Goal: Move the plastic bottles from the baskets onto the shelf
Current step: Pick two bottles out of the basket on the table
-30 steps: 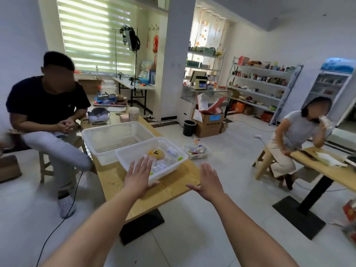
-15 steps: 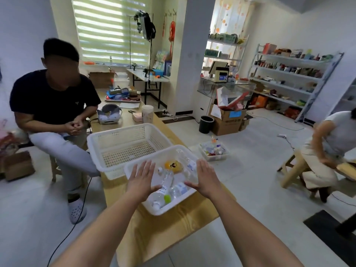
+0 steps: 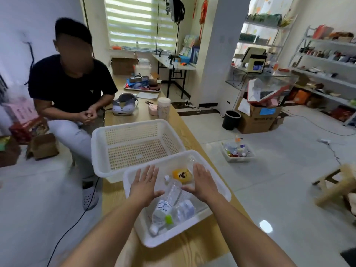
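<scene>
Several plastic bottles lie on their sides in the near white basket (image 3: 221,191). One clear bottle (image 3: 169,199) has a white cap, one small bottle (image 3: 181,176) is orange, and one bottle (image 3: 185,209) has a pale blue label. A green cap (image 3: 169,219) shows low in the heap. The basket sits at the near end of the wooden surface (image 3: 123,201), with its right rim close to the surface edge. Just behind it, touching or almost touching, stands an empty white basket (image 3: 134,143) with holes in its walls.

The left hand (image 3: 144,185) and the right hand (image 3: 202,183) hang over the near basket, palms down. Each grip is wide, fingers flat and spread, and holds nothing. The clear bottle lies between the two hands.

To the right is open floor (image 3: 279,170), with a small tray of bottles (image 3: 238,151) on it. A white shelf (image 3: 327,60) stands far off at the right wall. A seated person (image 3: 71,87) is on the left side of the surface.
</scene>
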